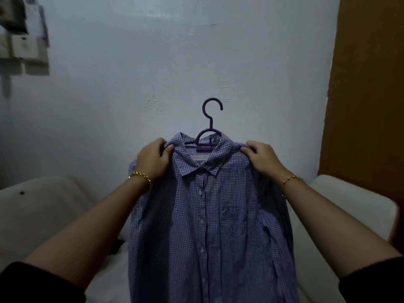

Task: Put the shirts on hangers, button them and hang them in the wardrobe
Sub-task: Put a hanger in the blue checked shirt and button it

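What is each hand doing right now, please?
Left hand: gripping the shirt at its shoulder.
Right hand: gripping the shirt's other shoulder.

Shirt (209, 215): thin woven gingham cloth, matt, creased. Hanger (207, 136): smooth purple plastic. Bracelets (140, 174): glossy gold-coloured metal. Wall (153, 62), twelve o'clock: rough matt paint.

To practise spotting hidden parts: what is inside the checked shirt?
A purple hanger: its hook, neck and some bar show at the collar. Its arms are covered by the checked shirt, which the left hand and right hand grip at the shoulders.
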